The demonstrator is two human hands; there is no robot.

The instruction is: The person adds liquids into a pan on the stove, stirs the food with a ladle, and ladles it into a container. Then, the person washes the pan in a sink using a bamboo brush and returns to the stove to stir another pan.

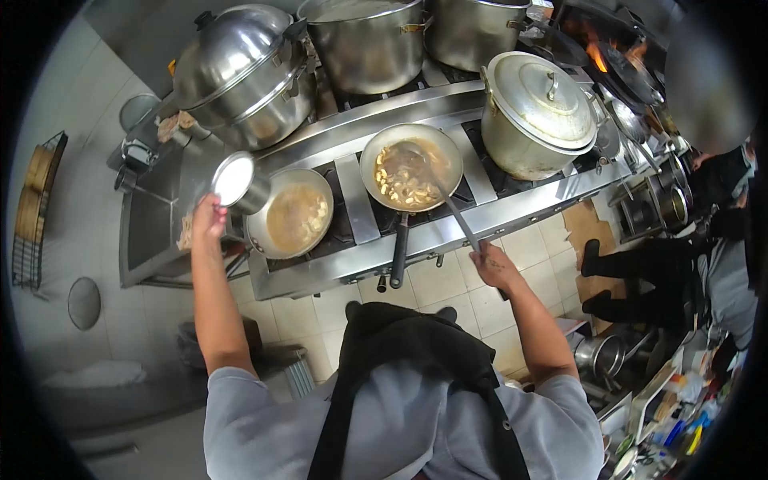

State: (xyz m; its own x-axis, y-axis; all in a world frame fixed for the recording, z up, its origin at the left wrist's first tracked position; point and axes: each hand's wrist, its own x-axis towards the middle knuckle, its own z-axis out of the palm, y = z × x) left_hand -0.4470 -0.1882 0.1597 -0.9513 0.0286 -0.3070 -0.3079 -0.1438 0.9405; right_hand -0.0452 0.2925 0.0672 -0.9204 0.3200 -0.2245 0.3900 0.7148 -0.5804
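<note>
My left hand (210, 216) grips a small metal pot (258, 192) with something white in it, tilted beside the left frying pan (323, 189). Brown sauce with pale chunks (298, 220) covers that pan's bottom. In my right hand (494, 266) is the long handle of a ladle (458, 214); its bowl rests in the second frying pan (454, 152), among brown sauce and pale pieces (400, 182). The black handle (399, 252) of this pan points toward me, with neither hand on it.
Large steel pots (364, 52) line the back of the stove (356, 204). A lidded pot (520, 136) stands right of the pans, and a domed steamer (240, 60) at back left. Flames (596, 56) rise at a wok on the far right, near another person (728, 272).
</note>
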